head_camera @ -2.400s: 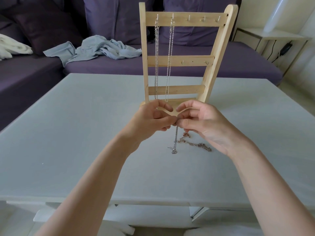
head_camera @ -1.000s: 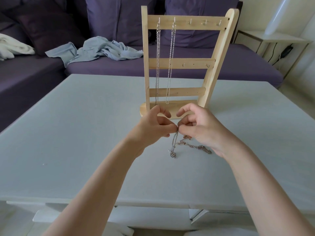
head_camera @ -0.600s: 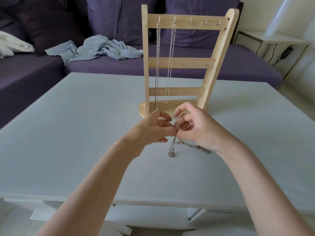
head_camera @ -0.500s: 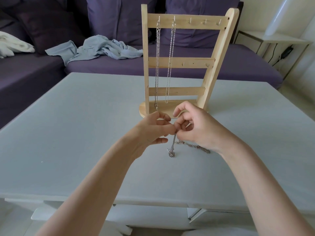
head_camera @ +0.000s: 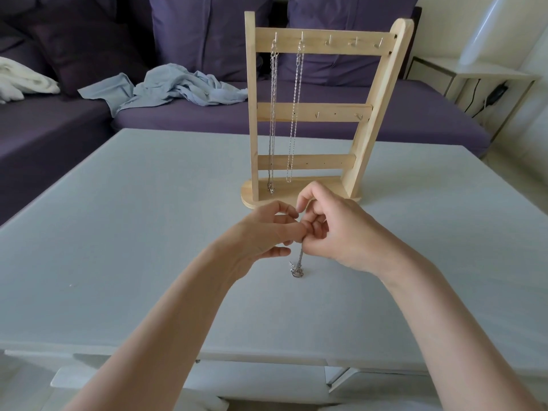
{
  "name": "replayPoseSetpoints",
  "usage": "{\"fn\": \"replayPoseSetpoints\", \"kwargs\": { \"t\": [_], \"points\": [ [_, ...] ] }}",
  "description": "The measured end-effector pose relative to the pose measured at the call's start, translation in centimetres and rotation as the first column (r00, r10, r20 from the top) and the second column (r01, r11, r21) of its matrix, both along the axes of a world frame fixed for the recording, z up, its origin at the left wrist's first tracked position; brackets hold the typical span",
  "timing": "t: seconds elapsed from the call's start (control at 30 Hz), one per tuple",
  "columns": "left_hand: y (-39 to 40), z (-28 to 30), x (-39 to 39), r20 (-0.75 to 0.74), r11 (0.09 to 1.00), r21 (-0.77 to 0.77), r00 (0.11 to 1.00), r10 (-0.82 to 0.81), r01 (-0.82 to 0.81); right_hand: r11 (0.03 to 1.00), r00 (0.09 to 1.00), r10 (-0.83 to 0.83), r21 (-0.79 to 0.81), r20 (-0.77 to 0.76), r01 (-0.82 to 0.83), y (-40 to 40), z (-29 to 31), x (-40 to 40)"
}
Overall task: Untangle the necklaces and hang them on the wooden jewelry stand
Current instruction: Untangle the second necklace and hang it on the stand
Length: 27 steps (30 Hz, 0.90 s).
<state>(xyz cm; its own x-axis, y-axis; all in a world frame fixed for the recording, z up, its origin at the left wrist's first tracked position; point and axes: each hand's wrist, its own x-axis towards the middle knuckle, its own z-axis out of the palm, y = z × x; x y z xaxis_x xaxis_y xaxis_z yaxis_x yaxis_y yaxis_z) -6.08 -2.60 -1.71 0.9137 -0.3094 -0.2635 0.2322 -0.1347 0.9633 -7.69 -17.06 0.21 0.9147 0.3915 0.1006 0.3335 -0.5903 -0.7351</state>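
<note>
A wooden jewelry stand (head_camera: 314, 112) stands upright at the middle of the pale table (head_camera: 133, 232). Two silver chains (head_camera: 293, 114) hang from the two leftmost hooks of its top bar. Just in front of the stand's base, my left hand (head_camera: 264, 229) and my right hand (head_camera: 332, 229) meet fingertip to fingertip and pinch a thin silver necklace (head_camera: 298, 264). Its lower end with a small pendant dangles down to the tabletop. My right hand hides the table behind it, so no second loose chain is visible.
A purple sofa (head_camera: 385, 114) runs behind the table, with a crumpled light-blue cloth (head_camera: 175, 87) and a white blanket (head_camera: 20, 81) on it. A white side table (head_camera: 474, 75) with a cable stands at the right.
Both hands rose slightly and closed together on the silver necklace. The reddish chain that lay to the right of the pendant is now out of sight behind my right hand.
</note>
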Motion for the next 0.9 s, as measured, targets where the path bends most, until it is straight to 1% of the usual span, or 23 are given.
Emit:
{"fn": "replayPoseSetpoints", "kwargs": {
  "t": [0.1, 0.27, 0.37, 0.43, 0.53, 0.63, 0.7, 0.77, 0.9],
  "points": [
    [0.1, 0.0, 0.0, 0.014, 1.000, 0.001, 1.000, 0.027, -0.027, 1.000, 1.000, 0.008, 0.003, 0.022, -0.008, -0.1, 0.1, 0.0],
    [-0.2, -0.1, 0.0, 0.114, 0.997, 0.068, 0.993, 0.035, -0.043, 1.000, 0.999, 0.000, -0.021, 0.050, 0.001, -0.3, -0.2, 0.3],
    [-0.3, -0.1, 0.1, 0.106, 0.998, 0.023, 0.993, 0.048, -0.051, 1.000, 0.998, -0.015, -0.006, 0.064, 0.016, -0.2, -0.4, 0.3],
    [-0.4, -0.2, 0.1, 0.064, 0.996, -0.028, 0.994, 0.084, -0.082, 1.000, 0.996, -0.027, 0.012, 0.083, 0.026, 0.0, -0.5, 0.3],
    [-0.6, -0.5, 0.0, -0.044, 0.985, -0.086, 0.988, 0.146, -0.150, 0.998, 0.993, -0.060, -0.001, 0.102, 0.060, 0.3, -0.7, 0.2],
    [-0.7, -0.5, 0.0, -0.144, 0.978, -0.147, 0.982, 0.126, -0.147, 0.997, 0.991, -0.073, -0.013, 0.110, 0.075, 0.6, -0.8, 0.2],
    [-0.7, -0.4, 0.1, -0.187, 0.968, -0.208, 0.977, 0.102, -0.140, 0.996, 0.991, -0.078, 0.048, 0.107, 0.073, 0.7, -0.8, 0.2],
    [-0.8, -0.2, 0.2, -0.229, 0.945, -0.287, 0.969, 0.092, -0.157, 0.986, 0.991, -0.100, 0.144, 0.088, 0.087, 0.8, -0.7, 0.3],
    [-1.1, -0.1, 0.1, -0.321, 0.861, -0.458, 0.944, 0.075, -0.224, 0.935, 0.989, -0.143, 0.333, 0.027, 0.126, 1.1, -0.7, 0.5]
  ]
}}
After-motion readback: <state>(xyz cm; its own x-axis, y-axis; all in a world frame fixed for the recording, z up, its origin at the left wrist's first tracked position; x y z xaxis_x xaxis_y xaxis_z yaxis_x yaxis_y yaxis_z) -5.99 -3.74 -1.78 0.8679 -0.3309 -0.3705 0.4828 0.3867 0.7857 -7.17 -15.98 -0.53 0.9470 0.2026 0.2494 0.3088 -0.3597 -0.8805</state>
